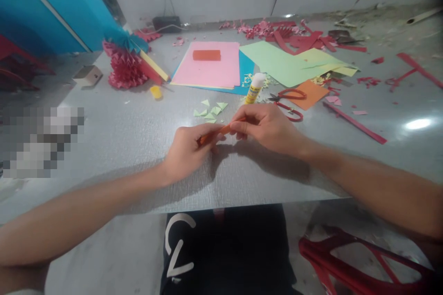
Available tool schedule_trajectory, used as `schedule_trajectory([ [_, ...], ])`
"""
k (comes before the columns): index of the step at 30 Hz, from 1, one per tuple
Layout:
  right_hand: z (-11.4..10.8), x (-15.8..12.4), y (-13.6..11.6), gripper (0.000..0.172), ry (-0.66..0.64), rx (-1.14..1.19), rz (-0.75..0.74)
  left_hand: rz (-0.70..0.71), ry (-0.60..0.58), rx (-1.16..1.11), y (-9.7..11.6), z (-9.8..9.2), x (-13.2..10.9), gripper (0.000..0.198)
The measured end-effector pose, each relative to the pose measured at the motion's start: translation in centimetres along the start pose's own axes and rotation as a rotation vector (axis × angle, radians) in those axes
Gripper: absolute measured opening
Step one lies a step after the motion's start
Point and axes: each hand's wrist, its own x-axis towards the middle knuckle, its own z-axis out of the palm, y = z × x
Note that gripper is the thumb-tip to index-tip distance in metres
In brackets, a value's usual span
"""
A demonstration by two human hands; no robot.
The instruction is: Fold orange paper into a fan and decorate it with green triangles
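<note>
Orange paper strip [221,130] sits between our left hand [187,153] and right hand [266,128], fingers clamped on it; squeezing too hard could crease or tear it

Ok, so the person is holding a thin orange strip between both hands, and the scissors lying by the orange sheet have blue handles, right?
Not quite: the scissors have red handles, not blue, as the head view shows. The rest holds: the left hand and right hand hold the thin orange strip, and the scissors lie by the orange sheet.
</note>
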Motion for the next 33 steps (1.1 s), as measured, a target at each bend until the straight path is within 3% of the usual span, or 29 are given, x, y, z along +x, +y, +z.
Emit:
schedule_trajectory([
  [4,-0.7,0.5,0.3,0.020,0.031,0.051,0.031,-0.064,-0.005,-0.095,-0.1,0.0,0.1,0.029],
  [11,-0.9,0.8,0.7,0.027,-0.029,0.104,0.031,-0.082,-0.029,-0.195,0.0,0.1,0.3,0.028],
  [19,-1.3,0.7,0.3,0.020,0.028,0.122,-0.037,0.005,0.022,-0.195,0.4,0.0,-0.2,0.036],
  [23,-1.2,0.6,-0.1,0.030,0.025,0.230,0.039,-0.031,-0.010,-0.263,0.5,0.0,-0.3,0.036],
  [27,-0.7,0.2,-0.8,0.040,0.044,0.259,0.130,-0.099,-0.011,-0.364,0.6,0.2,-0.1,0.049],
  [33,-0.2,-0.3,-1.2,0.051,0.066,0.295,0.112,-0.179,-0.038,-0.496,1.0,0.1,0.1,0.055],
])
